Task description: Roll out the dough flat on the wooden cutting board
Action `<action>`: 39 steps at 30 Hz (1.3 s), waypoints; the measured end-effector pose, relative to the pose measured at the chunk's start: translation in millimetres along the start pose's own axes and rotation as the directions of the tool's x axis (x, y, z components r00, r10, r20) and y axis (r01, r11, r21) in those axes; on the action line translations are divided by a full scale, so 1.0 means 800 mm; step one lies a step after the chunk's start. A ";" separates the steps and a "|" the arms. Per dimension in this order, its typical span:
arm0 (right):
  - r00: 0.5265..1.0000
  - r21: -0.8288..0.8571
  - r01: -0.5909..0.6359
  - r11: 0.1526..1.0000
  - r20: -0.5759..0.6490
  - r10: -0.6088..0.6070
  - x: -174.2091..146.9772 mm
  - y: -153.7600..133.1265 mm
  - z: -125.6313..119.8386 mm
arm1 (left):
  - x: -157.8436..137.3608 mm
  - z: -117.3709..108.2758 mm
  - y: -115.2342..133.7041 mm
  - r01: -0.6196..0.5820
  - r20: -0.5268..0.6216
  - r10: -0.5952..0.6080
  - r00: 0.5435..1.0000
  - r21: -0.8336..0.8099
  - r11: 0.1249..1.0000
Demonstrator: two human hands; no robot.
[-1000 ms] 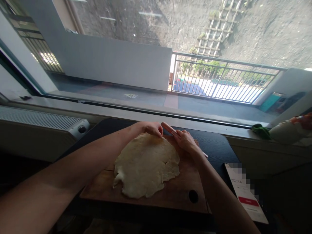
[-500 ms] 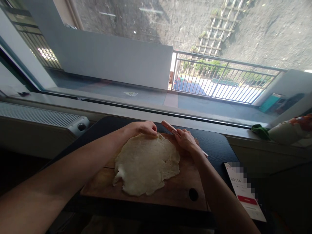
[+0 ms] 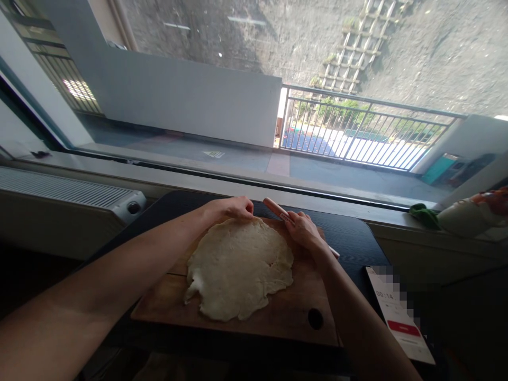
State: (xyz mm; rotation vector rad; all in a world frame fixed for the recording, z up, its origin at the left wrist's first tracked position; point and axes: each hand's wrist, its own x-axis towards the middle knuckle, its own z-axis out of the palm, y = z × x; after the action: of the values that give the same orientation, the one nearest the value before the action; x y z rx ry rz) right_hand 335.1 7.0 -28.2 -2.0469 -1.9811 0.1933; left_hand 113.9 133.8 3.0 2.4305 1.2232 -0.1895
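A wide, thin, uneven sheet of dough (image 3: 240, 270) lies on the wooden cutting board (image 3: 286, 325). Its lower left edge is ragged and torn. My left hand (image 3: 240, 206) is closed at the far edge of the dough, with its fingertips pinched there and partly hidden. On the right, my right hand (image 3: 304, 227) is wrapped round a rolling pin (image 3: 273, 206), which lies slantwise over the board's far right corner. The pin's thin far handle shows beyond my wrist.
The board lies on a dark table (image 3: 357, 238) against the window sill. A phone (image 3: 400, 317) showing a timer lies at the table's right edge. A radiator (image 3: 71, 190) stands to the left. On the sill at right are a green cloth (image 3: 424, 214) and a pale container (image 3: 460, 216).
My left hand has shifted very slightly left and up at the dough's far edge. My right hand and the rolling pin stay in place. The camera view has moved a touch.
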 end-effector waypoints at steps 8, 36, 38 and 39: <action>1.000 -0.030 0.004 1.000 -0.020 -0.004 0.000 0.000 0.003 | -0.025 0.030 0.021 0.037 -0.389 0.013 0.921 0.121 0.992; 0.999 -0.121 -0.001 0.993 -0.051 -0.005 -0.009 0.000 0.013 | -0.078 0.112 0.068 -0.139 -0.210 0.183 0.960 0.208 0.968; 0.996 -0.125 0.037 0.991 -0.081 -0.047 -0.033 0.004 0.011 | -0.099 0.118 0.069 -0.157 -0.207 0.201 0.958 0.211 0.965; 0.993 -0.118 0.061 0.991 -0.092 -0.073 -0.049 0.008 0.010 | -0.113 0.124 0.069 -0.171 -0.207 0.214 0.955 0.209 0.963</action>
State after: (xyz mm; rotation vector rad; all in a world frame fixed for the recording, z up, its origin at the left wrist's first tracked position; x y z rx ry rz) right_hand 336.6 -31.1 -41.5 -2.0129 -2.0411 -0.0338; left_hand 108.8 -3.7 -43.5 2.7828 1.0902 0.0341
